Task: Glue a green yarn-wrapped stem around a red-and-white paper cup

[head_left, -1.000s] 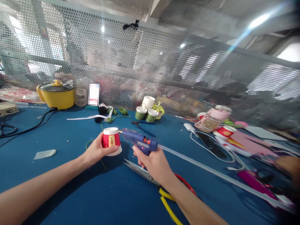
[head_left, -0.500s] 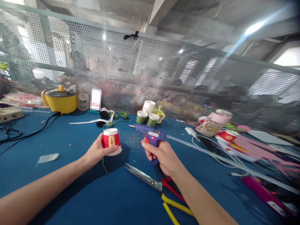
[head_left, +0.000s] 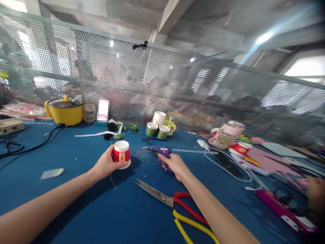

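Observation:
My left hand (head_left: 108, 162) is closed around a red and white paper cup (head_left: 122, 152), its thumb across the front near the lower rim. In my right hand (head_left: 175, 164) is a blue glue gun (head_left: 159, 150), gripped by its handle, with a small red light lit on its body. The gun's nozzle points left toward the cup, a gap apart from it. A glue stick (head_left: 193, 151) sticks out of the gun's back end. Below the hands lie large scissors (head_left: 166, 200) with red and yellow handles, blades parted slightly.
Small green-wrapped cups (head_left: 151, 129) and pliers (head_left: 153, 139) are behind the gun. White ribbon (head_left: 95, 134) and green yarn lie farther left, near a yellow electric pot (head_left: 66, 113). A purple power strip (head_left: 275, 208), a phone (head_left: 228, 164) and white cables are at right, with another person's blurred hand (head_left: 316, 189) at the edge.
My right hand has lowered the glue gun and moved it slightly farther away, uncovering the pliers and more scissor handle. The cup has tilted a little. Another person's hand has appeared at right.

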Demonstrator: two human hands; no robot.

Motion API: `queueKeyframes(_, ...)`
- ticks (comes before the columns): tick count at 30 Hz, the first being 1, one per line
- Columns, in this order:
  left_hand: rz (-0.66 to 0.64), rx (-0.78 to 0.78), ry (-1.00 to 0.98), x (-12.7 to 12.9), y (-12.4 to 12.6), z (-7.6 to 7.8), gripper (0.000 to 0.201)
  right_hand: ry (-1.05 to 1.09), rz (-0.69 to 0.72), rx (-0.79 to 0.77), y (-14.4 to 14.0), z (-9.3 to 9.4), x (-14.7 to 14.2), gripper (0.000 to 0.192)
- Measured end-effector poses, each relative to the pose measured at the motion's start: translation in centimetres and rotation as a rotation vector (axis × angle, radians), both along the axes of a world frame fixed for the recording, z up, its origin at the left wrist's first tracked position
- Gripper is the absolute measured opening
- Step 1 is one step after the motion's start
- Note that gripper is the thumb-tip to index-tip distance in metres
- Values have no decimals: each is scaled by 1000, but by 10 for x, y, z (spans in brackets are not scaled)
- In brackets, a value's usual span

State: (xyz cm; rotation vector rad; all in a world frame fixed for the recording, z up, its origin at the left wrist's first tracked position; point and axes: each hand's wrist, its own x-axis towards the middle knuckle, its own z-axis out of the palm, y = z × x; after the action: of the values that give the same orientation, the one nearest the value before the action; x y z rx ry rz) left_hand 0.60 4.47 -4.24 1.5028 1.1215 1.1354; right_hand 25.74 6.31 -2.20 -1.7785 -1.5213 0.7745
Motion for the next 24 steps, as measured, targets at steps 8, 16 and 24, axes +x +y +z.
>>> queueKeyframes(8,0,123,277,0,-2,-8,61,-506,-28,23,3,-4,2,36)
queueKeyframes(16,-93,201,943,-39,-17,32,21,-765,-16,49,-6,3,-2,25)
queueKeyframes(24,-382,288,1004,-20,-47,18,12,-245,432,600,-57,61,-63,19)
